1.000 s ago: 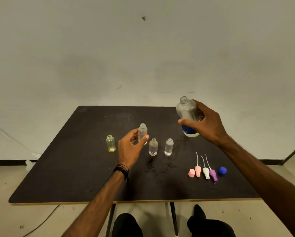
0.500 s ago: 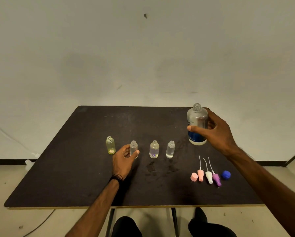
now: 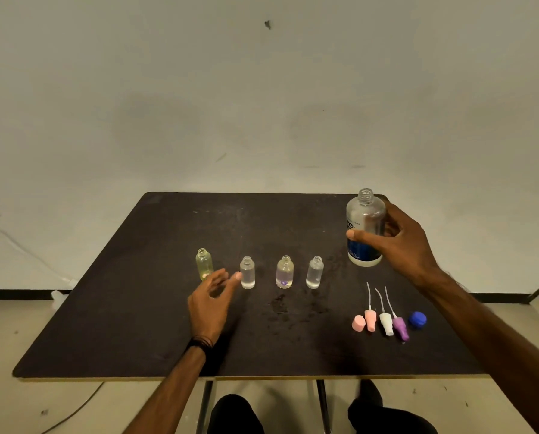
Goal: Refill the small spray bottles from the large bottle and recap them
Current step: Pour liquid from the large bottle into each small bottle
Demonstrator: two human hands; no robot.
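While the person sat at the dark table, four small bottles stood upright in one row on it, all without caps. Farthest to the left was the yellowish bottle, and it stood just behind the fingers of the left hand. This hand lay low over the table with the fingers loosely spread and holding nothing; a black wristband was around its wrist. Its fingertips were just beside the second small bottle, a clear one with some liquid inside, but I cannot tell if they touched it. To the right of this hand stood the third small bottle, which had a purple mark near its bottom, and then the fourth small bottle, clear and partly filled. Some wet spots were on the table in front of these two.

Further right, the right hand gripped the large bottle with thumb and fingers curled around its body. The large bottle was upright, open at the neck, with a blue label on its lower part; its base seemed to be at the table surface, but I cannot tell it for sure. Below the right hand, nearer to the person, lay a pink cap, a pink spray head, a white spray head and a purple spray head, each of the three with a thin tube pointing away. Just right of them lay the blue cap.
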